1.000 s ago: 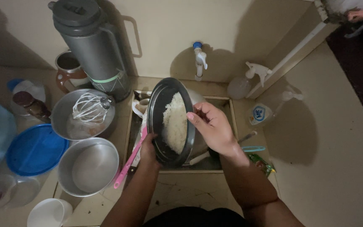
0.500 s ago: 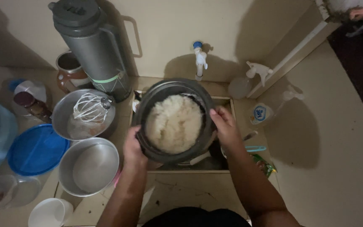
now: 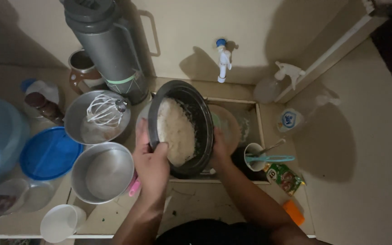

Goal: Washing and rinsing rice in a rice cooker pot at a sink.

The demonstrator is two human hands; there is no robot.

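1. While the pot (image 3: 184, 129) tilts leftward over the sink (image 3: 250, 109), rice (image 3: 174, 131) clings inside it.
2. Left hand (image 3: 151, 162) clamps the near rim; right hand (image 3: 218, 147) seems to grip the underside, partly hidden.
3. Draining looks underway; next calls for a steady tilt.
4. Left: two steel bowls (image 3: 100, 172), whisk (image 3: 104, 109).

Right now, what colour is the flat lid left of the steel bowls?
Blue, seen clearest in the head view: the round lid.
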